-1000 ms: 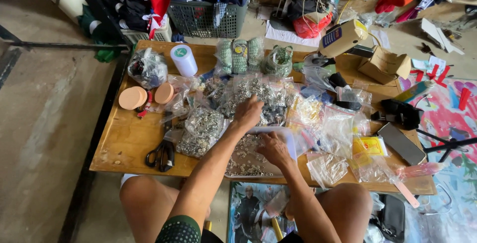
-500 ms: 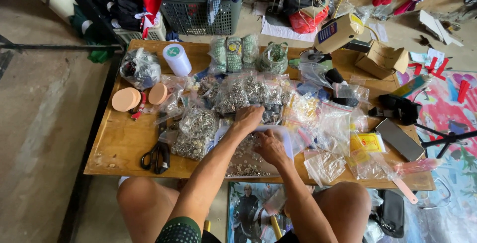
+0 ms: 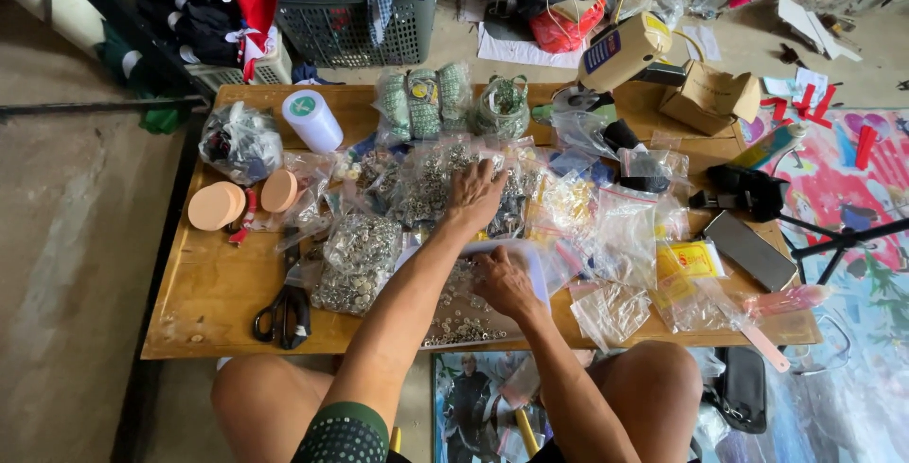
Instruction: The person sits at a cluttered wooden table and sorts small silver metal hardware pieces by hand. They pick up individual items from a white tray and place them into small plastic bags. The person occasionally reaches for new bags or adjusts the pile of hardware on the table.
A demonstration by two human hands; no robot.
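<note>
The left hand (image 3: 475, 194) lies flat, fingers spread, on a clear bag of metal snaps (image 3: 431, 179) at the middle of the wooden bench (image 3: 213, 288), gripping nothing. The right hand (image 3: 504, 283) rests, loosely curled, on a white tray (image 3: 530, 259) of loose snaps at the near edge; whether its grip holds any I cannot tell. Black scissors (image 3: 282, 313) lie well to the left.

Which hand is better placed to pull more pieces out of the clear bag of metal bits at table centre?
Left. The left hand already rests on the clear bag of metal bits, fingers spread. The right hand lies nearer the body, on the white tray of loose pieces, apart from that bag.
</note>
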